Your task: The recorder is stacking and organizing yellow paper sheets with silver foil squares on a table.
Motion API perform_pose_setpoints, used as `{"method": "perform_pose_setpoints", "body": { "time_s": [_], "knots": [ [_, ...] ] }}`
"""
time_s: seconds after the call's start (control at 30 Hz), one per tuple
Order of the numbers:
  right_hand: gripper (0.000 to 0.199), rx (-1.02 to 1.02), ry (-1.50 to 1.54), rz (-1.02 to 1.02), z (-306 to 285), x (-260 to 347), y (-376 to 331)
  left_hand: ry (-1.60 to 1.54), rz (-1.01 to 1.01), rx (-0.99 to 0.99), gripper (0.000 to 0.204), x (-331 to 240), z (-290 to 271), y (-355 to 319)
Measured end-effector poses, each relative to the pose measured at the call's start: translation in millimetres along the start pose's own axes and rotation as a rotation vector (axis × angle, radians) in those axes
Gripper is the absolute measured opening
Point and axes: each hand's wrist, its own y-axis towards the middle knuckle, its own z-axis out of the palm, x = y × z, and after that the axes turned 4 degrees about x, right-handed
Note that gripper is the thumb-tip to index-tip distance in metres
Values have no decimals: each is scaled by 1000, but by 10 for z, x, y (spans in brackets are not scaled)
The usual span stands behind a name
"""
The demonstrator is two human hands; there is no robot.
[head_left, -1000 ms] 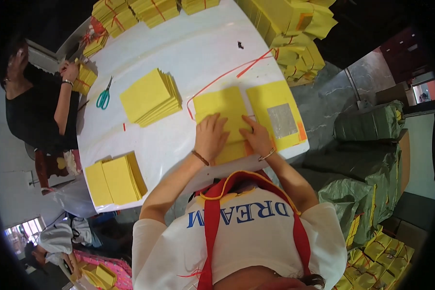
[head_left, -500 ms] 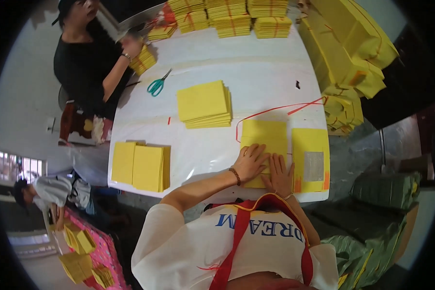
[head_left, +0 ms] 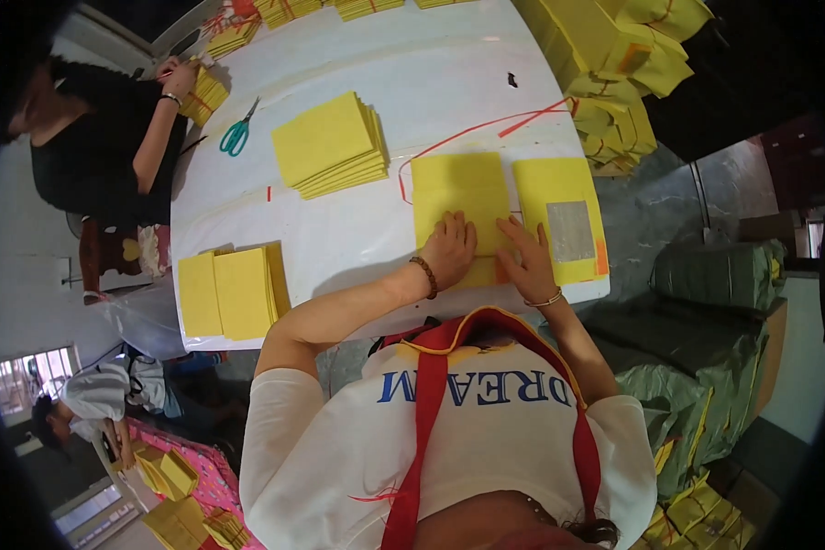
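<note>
My left hand lies with its fingers stretched over a flat yellow folded paper piece at the table's near edge. Close beside it, my right hand has its fingers apart over that piece's right edge, its thumb toward the left hand. Just right of them lies a second flat yellow piece with a grey rectangle and an orange strip on it. A thin red ribbon loops behind the first piece. Neither hand grips anything that I can see.
On the white table are a fanned yellow stack, two overlapping yellow stacks and teal-handled scissors. A co-worker handles a tied yellow bundle. Large yellow bundles stand right; green-wrapped packages lie below.
My view has shifted, so the table sits higher and further left in the picture. The fingers of my right hand have spread and moved slightly away from my left hand.
</note>
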Motion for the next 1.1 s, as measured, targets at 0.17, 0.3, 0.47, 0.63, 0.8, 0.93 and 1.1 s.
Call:
{"method": "perform_pose_setpoints", "body": {
  "time_s": [0.17, 0.3, 0.47, 0.63, 0.8, 0.93, 1.1],
  "knots": [
    [46, -5, -132, -29, 98, 171, -250, 18, -22, -53, 45, 36, -6, 10],
    [48, -205, -211, -127, 87, 275, -328, -407, -65, 69, 46, 282, -219, 112],
    [50, -321, -162, -132, 104, 206, -350, -596, -157, -328, 51, 727, -879, 68],
    [47, -232, -182, -109, 192, 138, -399, -276, -295, -643, 50, 1480, -1192, -234],
    [45, -210, -149, -94, 283, 122, -394, -51, -391, -577, 52, 1979, -896, -513],
    [43, -224, -137, -111, 325, 90, -410, 124, -392, -546, 49, 2161, -689, -512],
    [40, -180, -150, -103, 368, 30, -418, 114, -446, -456, 52, 2156, -504, -472]
  ]
}}
